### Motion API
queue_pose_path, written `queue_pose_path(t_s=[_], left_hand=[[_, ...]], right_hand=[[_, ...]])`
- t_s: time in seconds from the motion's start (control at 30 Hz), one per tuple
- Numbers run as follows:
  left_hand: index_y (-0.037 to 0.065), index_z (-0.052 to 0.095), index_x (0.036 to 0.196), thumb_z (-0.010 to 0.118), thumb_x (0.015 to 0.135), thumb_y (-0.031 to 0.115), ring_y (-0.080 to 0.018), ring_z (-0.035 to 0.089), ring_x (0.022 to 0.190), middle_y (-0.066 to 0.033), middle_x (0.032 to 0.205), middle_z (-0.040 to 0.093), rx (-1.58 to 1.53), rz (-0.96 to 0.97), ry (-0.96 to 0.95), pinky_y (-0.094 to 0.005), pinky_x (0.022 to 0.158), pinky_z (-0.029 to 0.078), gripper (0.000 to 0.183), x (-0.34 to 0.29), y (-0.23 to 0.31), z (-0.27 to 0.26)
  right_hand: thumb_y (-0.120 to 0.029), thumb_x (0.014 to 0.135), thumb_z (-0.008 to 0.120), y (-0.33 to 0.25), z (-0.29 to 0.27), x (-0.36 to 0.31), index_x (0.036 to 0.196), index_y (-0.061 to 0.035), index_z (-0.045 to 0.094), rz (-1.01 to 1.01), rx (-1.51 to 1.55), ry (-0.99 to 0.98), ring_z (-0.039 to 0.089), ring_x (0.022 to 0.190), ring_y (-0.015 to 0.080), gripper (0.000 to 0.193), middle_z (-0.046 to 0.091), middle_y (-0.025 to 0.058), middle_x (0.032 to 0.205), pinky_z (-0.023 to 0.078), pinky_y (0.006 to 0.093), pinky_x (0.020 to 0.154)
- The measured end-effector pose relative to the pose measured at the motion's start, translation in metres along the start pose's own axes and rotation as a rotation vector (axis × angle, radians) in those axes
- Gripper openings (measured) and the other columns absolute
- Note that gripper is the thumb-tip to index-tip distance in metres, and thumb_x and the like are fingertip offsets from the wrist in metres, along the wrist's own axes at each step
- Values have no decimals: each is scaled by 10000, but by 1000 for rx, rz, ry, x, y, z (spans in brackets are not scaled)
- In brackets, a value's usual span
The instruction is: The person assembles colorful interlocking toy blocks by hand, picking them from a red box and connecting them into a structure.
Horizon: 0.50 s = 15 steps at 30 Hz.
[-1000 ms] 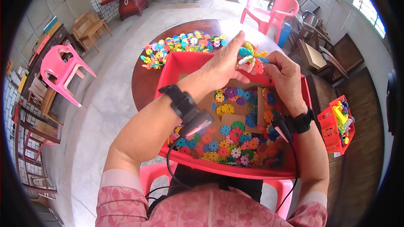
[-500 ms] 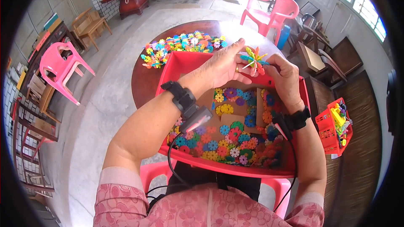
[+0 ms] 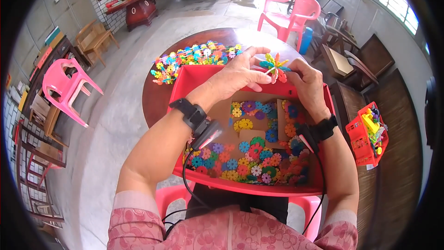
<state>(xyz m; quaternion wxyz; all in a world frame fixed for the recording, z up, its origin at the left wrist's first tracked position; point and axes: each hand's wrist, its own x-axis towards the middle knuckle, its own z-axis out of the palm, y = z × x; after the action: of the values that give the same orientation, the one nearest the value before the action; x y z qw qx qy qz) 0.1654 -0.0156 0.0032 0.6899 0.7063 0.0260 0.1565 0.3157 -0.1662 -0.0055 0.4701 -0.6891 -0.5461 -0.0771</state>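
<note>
Far left there's a pink plastic chair [image 3: 69,84] on the grey floor, its back turned to a dark shelf. Next over, a round brown table [image 3: 155,102] with a big heap of joined-up flower discs [image 3: 196,58] on it, every colour going. Then the left hand [image 3: 240,74], black strap [image 3: 193,118] round its wrist — thumb and fingers spread a bit at the near-left side of a little flower cluster, and I can't tell if they've really got hold of it or are just up against it. Below sits a red box [image 3: 194,78], cardboard inside, loads of loose discs [image 3: 255,150] lying in it. The flower cluster [image 3: 276,68] is up over the far side of that box, right between the hands, petals poking out all ways. A second pink chair [image 3: 280,20] stands past the table. The right hand [image 3: 307,81] has thumb and finger pinched together on the cluster's right-hand edge, pretty snug. Off to the right — a red basket [image 3: 358,139] with yellow and other coloured toys [image 3: 371,124] piled in.
</note>
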Motion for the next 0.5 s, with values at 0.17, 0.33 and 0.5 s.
queue_pose_path(t_s=[0.17,0.33,0.5], left_hand=[[59,418,1304,653,788,22,-160,609,927,-124,1106,546,282,26,56,-277,726,533,568,6,-10,-4],[51,442,1246,658,767,35,-171,607,915,-127,1110,553,512,124,105,-285,777,511,526,8,-12,-2],[67,403,1274,703,738,104,-228,587,1007,-143,1146,552,710,128,138,-339,861,484,616,6,-11,1]], right_hand=[[-57,779,649,-3,0,-1,877,6,587,-29,-24,-6,612,644,272,131,618,168,744,471,335,609],[-47,778,651,-1,-1,-1,877,6,590,-53,-44,-2,623,660,281,128,629,168,757,476,334,612],[-38,780,647,-4,-1,-1,868,6,586,-56,-45,-13,625,666,287,116,626,173,761,475,335,610]])
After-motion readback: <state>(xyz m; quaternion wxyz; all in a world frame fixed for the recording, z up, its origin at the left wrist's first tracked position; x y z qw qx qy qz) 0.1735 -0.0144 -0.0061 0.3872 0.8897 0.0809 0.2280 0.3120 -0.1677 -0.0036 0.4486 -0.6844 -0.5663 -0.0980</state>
